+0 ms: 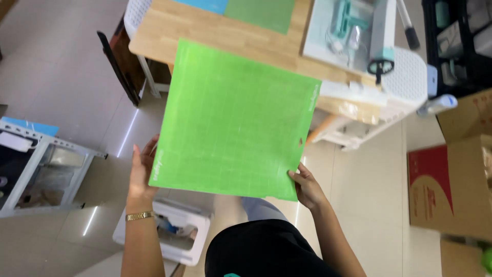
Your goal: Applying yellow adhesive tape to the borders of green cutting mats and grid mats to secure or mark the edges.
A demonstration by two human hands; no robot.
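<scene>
While I look down, my left hand point(141, 174) lies flat with fingers spread behind the green mat point(236, 120), and my right hand point(306, 187) pinches its lower corner. Both forearms reach up, holding the mat before the wooden table point(205, 31).

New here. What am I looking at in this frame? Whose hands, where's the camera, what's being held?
There is no machine gripping here: a person wears a camera on the head, looking down at their own two hands. The left hand, with a gold bracelet, and the right hand hold a square bright green gridded mat by its near corners, above a tiled floor. Ahead stands a light wooden table carrying a white and teal cutting machine and more mats. Cardboard boxes sit on the right.
</scene>
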